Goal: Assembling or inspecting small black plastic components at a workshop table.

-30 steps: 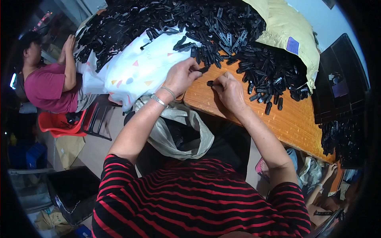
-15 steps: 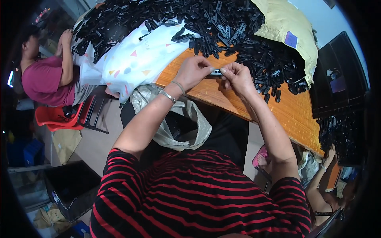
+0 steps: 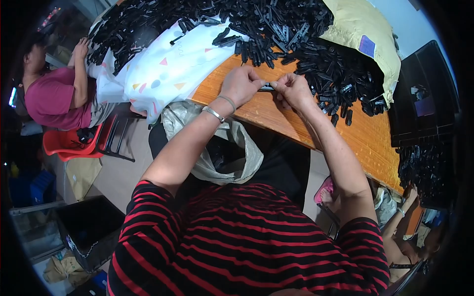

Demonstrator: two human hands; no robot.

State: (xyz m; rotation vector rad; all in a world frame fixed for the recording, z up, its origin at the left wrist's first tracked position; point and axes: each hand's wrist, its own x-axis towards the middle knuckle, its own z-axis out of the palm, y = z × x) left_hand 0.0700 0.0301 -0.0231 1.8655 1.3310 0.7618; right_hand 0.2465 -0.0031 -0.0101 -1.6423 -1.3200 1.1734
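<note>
Between my two hands is a small, narrow black part (image 3: pixel 267 87) with a pale, shiny strip along it; its exact kind is too small to make out. My left hand (image 3: pixel 241 86) pinches one end between thumb and fingers. At the other end, my right hand (image 3: pixel 294 91) grips it in the same way, its lower fingers curled. Both hands are just above the wooden table (image 3: pixel 261 112), near its front edge. Beyond and to the right of them lies a big heap of similar slim black parts (image 3: pixel 335 74).
White patterned plastic sheeting (image 3: pixel 158 74) covers the table's left side. An open woven sack (image 3: pixel 252 160) hangs at my lap. A large yellowish paper bag (image 3: pixel 363 24) stands back right. One person (image 3: pixel 54 101) sits at left by a red chair (image 3: pixel 69 143); another person's arm (image 3: pixel 397 217) reaches in at right.
The view has shifted slightly. Both my hands keep their pinch on the small black part, which now shows less of its pale strip.
</note>
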